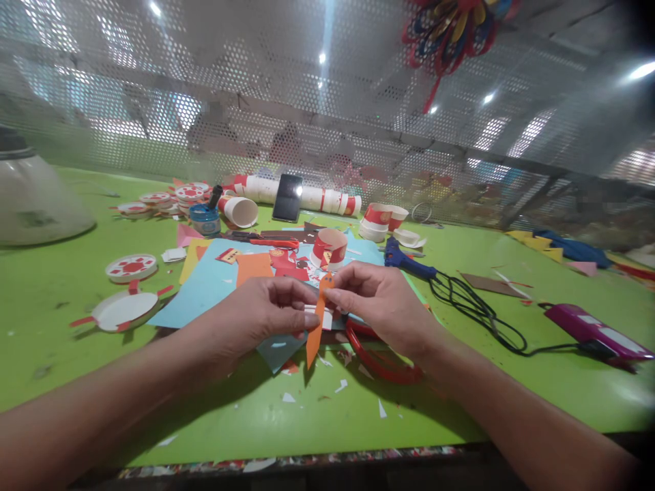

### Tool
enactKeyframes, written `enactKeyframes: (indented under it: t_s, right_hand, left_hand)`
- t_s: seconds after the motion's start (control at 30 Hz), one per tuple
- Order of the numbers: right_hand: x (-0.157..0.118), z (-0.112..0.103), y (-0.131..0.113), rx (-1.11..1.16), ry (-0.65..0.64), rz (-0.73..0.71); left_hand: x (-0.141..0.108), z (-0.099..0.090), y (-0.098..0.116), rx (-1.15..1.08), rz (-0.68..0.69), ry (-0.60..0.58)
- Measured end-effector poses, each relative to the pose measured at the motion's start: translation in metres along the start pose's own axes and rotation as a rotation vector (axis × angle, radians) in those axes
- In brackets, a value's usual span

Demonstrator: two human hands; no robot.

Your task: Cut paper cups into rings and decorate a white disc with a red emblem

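A long orange paper strip [316,339], pointed at its lower end and with two dark dots near its rounded top, is held between my hands. My left hand [271,310] pinches it at mid-length with thumb and fingers. Near the top, my right hand [383,300] closes its thumb and forefinger on the same strip. Behind the strip, between the hands, shows a small white piece with red edging [326,318]; whether a hand grips it I cannot tell. Red-handled scissors [376,365] lie under my right hand, their blades hidden. A cut red-and-white paper cup [329,249] stands just beyond.
Blue paper [189,293] and scraps lie on the green table [205,423]. At left are cup-bottom discs with red tabs [127,310]. A glue gun [409,259] trails its cord to a purple device [596,332] at right. A phone [287,198] leans on stacked paper cups [320,199].
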State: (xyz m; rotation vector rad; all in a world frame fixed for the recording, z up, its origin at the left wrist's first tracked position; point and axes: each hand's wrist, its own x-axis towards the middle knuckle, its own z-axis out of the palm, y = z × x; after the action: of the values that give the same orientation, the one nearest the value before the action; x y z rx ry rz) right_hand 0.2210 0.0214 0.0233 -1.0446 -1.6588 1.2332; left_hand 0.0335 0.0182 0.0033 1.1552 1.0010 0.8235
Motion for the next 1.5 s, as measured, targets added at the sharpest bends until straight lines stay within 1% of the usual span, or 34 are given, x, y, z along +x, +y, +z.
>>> enactKeyframes:
  t_s: [0.13, 0.33, 0.5, 0.7, 0.93, 1.13, 1.27, 1.5]
  right_hand:
    - [0.0, 0.0, 0.0, 0.006, -0.007, 0.005]
    - [0.0, 0.0, 0.0, 0.025, -0.022, 0.012]
    - [0.001, 0.0, -0.001, 0.009, -0.022, 0.023]
    - [0.001, 0.002, 0.001, 0.019, -0.021, 0.058]
    - [0.002, 0.002, 0.002, 0.036, -0.027, 0.045]
    - [0.0, -0.001, 0.005, 0.016, -0.112, 0.016]
    - [-0.004, 0.002, 0.007, 0.035, -0.164, 0.1]
    - [-0.003, 0.005, 0.01, 0.072, -0.133, 0.144]
  left_hand:
    - [0.0, 0.001, 0.0, 0.007, -0.007, 0.018]
    - [-0.001, 0.001, 0.001, 0.019, 0.008, -0.005]
    - [0.001, 0.002, 0.0, 0.052, 0.018, 0.015]
    - [0.004, 0.0, -0.001, 0.066, 0.027, -0.026]
    - [0.0, 0.0, 0.0, 0.046, 0.029, -0.021]
    - [0.001, -0.001, 0.0, 0.004, 0.022, 0.019]
    - [0.001, -0.004, -0.001, -0.003, 0.047, 0.036]
    - [-0.001, -0.002, 0.001, -0.028, 0.043, 0.007]
